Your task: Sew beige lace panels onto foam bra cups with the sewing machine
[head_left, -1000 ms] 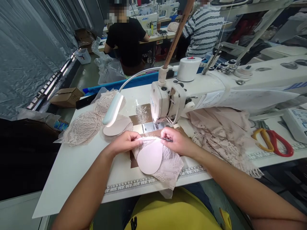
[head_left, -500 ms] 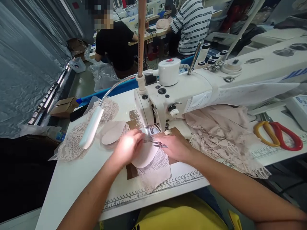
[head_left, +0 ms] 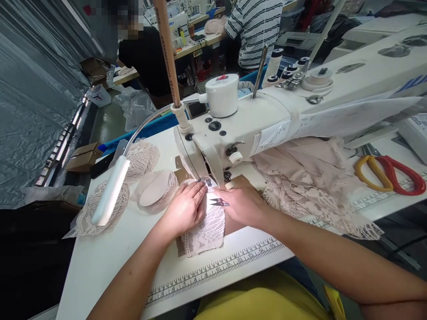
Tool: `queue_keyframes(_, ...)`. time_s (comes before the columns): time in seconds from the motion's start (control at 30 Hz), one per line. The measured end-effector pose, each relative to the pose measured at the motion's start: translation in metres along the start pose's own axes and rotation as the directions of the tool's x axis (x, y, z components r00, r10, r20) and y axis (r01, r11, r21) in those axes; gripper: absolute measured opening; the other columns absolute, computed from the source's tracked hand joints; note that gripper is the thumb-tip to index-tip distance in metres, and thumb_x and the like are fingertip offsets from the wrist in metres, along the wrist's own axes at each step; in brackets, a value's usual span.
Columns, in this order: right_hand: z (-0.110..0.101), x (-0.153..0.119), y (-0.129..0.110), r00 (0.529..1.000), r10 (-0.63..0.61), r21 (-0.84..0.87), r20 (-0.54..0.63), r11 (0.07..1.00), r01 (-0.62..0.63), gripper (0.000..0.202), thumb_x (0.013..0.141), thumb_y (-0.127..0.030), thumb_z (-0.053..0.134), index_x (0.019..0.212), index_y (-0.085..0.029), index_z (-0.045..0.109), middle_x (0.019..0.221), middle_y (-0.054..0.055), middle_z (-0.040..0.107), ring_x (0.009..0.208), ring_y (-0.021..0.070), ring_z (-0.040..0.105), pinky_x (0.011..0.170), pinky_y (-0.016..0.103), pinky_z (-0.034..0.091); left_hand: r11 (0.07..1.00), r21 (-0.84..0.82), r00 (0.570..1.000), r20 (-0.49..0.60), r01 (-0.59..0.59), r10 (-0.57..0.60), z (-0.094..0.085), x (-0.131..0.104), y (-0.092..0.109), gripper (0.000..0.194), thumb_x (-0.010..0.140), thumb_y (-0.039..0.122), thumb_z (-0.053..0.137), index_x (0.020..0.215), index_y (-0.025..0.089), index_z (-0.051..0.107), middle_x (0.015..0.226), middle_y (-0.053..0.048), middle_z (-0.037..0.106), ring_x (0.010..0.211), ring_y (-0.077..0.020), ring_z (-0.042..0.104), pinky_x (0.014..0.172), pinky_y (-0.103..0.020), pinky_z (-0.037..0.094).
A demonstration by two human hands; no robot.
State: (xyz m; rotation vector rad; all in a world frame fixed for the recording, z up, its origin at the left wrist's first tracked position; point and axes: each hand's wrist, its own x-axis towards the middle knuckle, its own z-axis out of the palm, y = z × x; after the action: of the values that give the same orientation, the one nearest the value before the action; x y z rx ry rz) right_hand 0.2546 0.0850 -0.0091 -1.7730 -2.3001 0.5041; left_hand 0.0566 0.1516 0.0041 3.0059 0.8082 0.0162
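Observation:
My left hand [head_left: 189,205] lies with its fingers flat on a pale pink lace piece [head_left: 208,229], close in front of the sewing machine's [head_left: 213,133] needle area. The lace runs from under the presser area toward the table's front edge. Thread snips [head_left: 219,202] are held in my right hand [head_left: 245,205], their small pointed blades sticking out to the left over the lace. That hand's fingertips are near the right side of the needle area and partly hidden. The needle itself is hard to make out.
Lace cups [head_left: 155,191] lie left on the white table, beneath a lamp on a bent neck [head_left: 111,191]. Gathered lace fabric [head_left: 300,178] and scissors with yellow and red handles [head_left: 390,174] lie right. A ruler strip [head_left: 213,271] lines the front edge. Two people sit behind.
The smooth oval piece that lay over the lace is no longer visible there. My left hand has gone from gathered fingers to lying flat on the lace. The view has shifted slightly.

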Motion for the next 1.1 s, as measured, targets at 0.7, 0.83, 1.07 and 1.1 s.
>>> queue_keyframes(0.7, 0.001, 0.003, 0.002, 0.998, -0.058, -0.063, 0.021, 0.996, 0.059, 0.037, 0.085, -0.022, 0.045, 0.118, -0.022, 0.06, 0.081, 0.005, 0.07, 0.062, 0.0191, 0.059, 0.052, 0.028, 0.03, 0.984, -0.133, 0.989, -0.105, -0.118, 0.105, 0.008, -0.003, -0.01, 0.04, 0.092, 0.026, 0.042, 0.125, 0.01, 0.056, 0.124, -0.018, 0.061, 0.112, -0.0294, 0.057, 0.102, -0.053, 0.038)
queue_keyframes(0.83, 0.006, 0.003, 0.003, 0.998, -0.06, -0.074, -0.003, 0.996, 0.059, 0.039, 0.085, -0.026, 0.047, 0.123, -0.024, 0.058, 0.094, 0.006, 0.071, 0.066, 0.0203, 0.06, 0.054, 0.029, 0.032, 0.987, -0.121, 0.989, -0.124, -0.102, 0.087, 0.01, -0.001, -0.015, 0.04, 0.092, 0.029, 0.043, 0.124, 0.011, 0.057, 0.12, -0.017, 0.062, 0.112, -0.0293, 0.057, 0.101, -0.051, 0.039)
queue_keyframes(1.07, 0.005, 0.002, 0.002, 0.997, -0.077, -0.068, -0.003, 0.995, 0.077, 0.037, 0.086, -0.025, 0.047, 0.121, -0.022, 0.06, 0.091, 0.005, 0.071, 0.064, 0.0188, 0.058, 0.052, 0.028, 0.03, 0.98, -0.149, 0.981, -0.162, -0.13, 0.106, 0.014, -0.002, -0.021, 0.035, 0.092, 0.024, 0.043, 0.122, 0.017, 0.058, 0.118, -0.013, 0.064, 0.112, -0.0273, 0.056, 0.098, -0.049, 0.041)
queue_keyframes(1.1, 0.005, 0.002, 0.002, 0.997, -0.076, -0.077, -0.003, 0.994, 0.076, 0.037, 0.085, -0.025, 0.047, 0.12, -0.022, 0.06, 0.087, 0.005, 0.071, 0.062, 0.0184, 0.058, 0.051, 0.028, 0.029, 0.979, -0.153, 0.981, -0.163, -0.134, 0.109, 0.015, -0.002, -0.021, 0.034, 0.092, 0.023, 0.043, 0.122, 0.017, 0.058, 0.118, -0.012, 0.065, 0.111, -0.027, 0.057, 0.097, -0.049, 0.041)
